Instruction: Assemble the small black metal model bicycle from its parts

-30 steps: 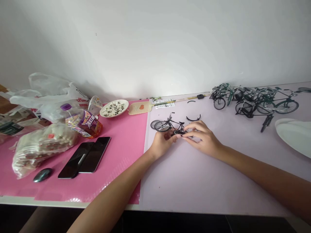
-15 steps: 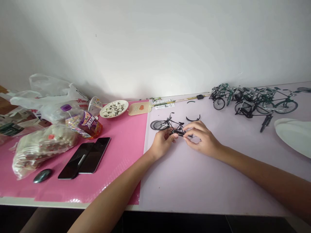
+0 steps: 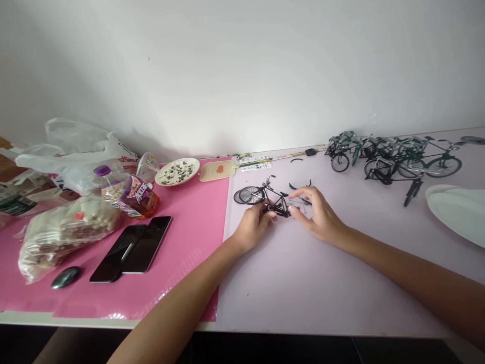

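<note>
A small black model bicycle (image 3: 278, 198) has its spoked front wheel to the left; no wheel shows at its rear. My left hand (image 3: 253, 225) grips the lower part of its frame between thumb and fingers. Just right of the bicycle, my right hand (image 3: 316, 215) is open, thumb and index finger apart. Thin pieces lie between and behind its fingers, too small to make out fully. Another spoked wheel (image 3: 238, 197) shows behind the front wheel. Behind my right hand is a curved black part (image 3: 297, 187), with a second curved piece (image 3: 296, 160) farther back.
Several assembled model bicycles (image 3: 409, 156) stand at the back right, near a white plate (image 3: 458, 212). On the pink mat (image 3: 189, 237) are a plate of small pieces (image 3: 177, 172), a bottle (image 3: 132, 194), two phones (image 3: 146, 245), a mouse (image 3: 66, 277) and bags (image 3: 68, 230).
My right hand has drawn away from the bicycle's rear, its thumb and index finger parting. The bicycle has tilted slightly in my left hand.
</note>
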The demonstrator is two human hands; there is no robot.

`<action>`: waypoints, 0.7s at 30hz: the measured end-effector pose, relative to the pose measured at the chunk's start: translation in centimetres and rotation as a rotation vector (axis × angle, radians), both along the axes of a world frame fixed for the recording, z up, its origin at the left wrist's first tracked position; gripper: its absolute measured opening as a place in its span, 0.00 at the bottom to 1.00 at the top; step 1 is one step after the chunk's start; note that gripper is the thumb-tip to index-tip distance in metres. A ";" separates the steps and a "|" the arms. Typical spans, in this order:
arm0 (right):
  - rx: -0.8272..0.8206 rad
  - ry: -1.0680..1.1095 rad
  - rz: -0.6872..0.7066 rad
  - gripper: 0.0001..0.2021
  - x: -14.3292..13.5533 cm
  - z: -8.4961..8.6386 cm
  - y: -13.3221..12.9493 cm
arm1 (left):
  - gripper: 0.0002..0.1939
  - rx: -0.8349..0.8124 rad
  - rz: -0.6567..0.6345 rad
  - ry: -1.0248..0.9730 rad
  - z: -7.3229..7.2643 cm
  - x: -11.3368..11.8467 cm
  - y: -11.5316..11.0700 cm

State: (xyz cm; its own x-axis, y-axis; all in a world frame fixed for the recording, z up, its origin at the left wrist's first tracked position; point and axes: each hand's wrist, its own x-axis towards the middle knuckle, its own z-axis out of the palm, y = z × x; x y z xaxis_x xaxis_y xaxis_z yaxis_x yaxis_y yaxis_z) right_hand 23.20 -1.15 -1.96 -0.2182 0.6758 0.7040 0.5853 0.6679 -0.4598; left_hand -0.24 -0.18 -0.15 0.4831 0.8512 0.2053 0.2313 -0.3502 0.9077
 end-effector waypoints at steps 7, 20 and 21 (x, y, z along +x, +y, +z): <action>-0.126 0.046 -0.014 0.17 0.0 -0.4 0.2 | 0.21 0.064 0.025 0.004 -0.2 0.0 0.0; -0.252 0.266 0.146 0.17 -0.3 0.3 -0.2 | 0.18 0.140 0.085 0.022 0.2 -0.1 0.1; -0.268 0.275 0.153 0.19 -0.4 0.4 -0.3 | 0.18 0.145 0.083 0.019 0.3 -0.1 0.1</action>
State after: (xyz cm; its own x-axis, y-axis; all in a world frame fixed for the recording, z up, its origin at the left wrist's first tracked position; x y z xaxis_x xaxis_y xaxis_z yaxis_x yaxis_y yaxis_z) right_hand 22.83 -1.46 -1.58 -0.1584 0.8177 0.5534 0.3197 0.5727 -0.7548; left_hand -0.33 -0.09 0.11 0.4174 0.8504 0.3203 0.2811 -0.4560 0.8444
